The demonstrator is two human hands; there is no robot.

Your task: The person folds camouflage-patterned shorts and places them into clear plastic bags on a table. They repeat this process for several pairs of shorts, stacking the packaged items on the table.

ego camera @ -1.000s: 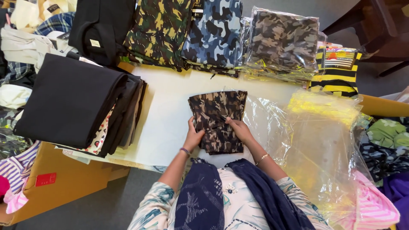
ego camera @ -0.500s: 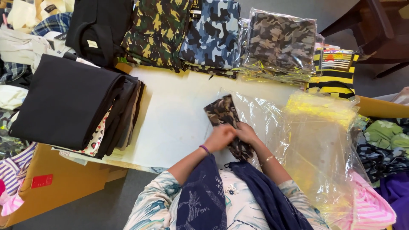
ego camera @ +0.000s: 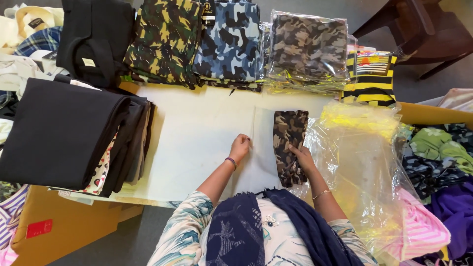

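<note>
- Right hand (ego camera: 303, 158) lies centre-right of the frame on the lower half of a folded brown camo garment (ego camera: 289, 145); fingers grasping its right edge.
- The garment is a narrow strip, lengthwise up the frame, resting on the white surface (ego camera: 197, 143) at the left edge of a heap of clear plastic bags (ego camera: 359, 162).
- Left hand (ego camera: 240, 147) is just left of the garment, not touching it; fingers loosely curled, knuckles on the surface, holding nothing. Bracelet on each wrist.
- Top of frame, in a row: green camo stack (ego camera: 165, 39), blue camo stack (ego camera: 229, 42), bagged grey camo stack (ego camera: 308, 49), yellow-black striped pack (ego camera: 372, 74).
- Left of frame: large folded black fabric pile (ego camera: 59, 133); black garment (ego camera: 96, 39) above it.
- Right edge: mixed coloured clothes (ego camera: 438, 162) in a heap.
- Lower left: cardboard box (ego camera: 64, 221) below the surface edge.
</note>
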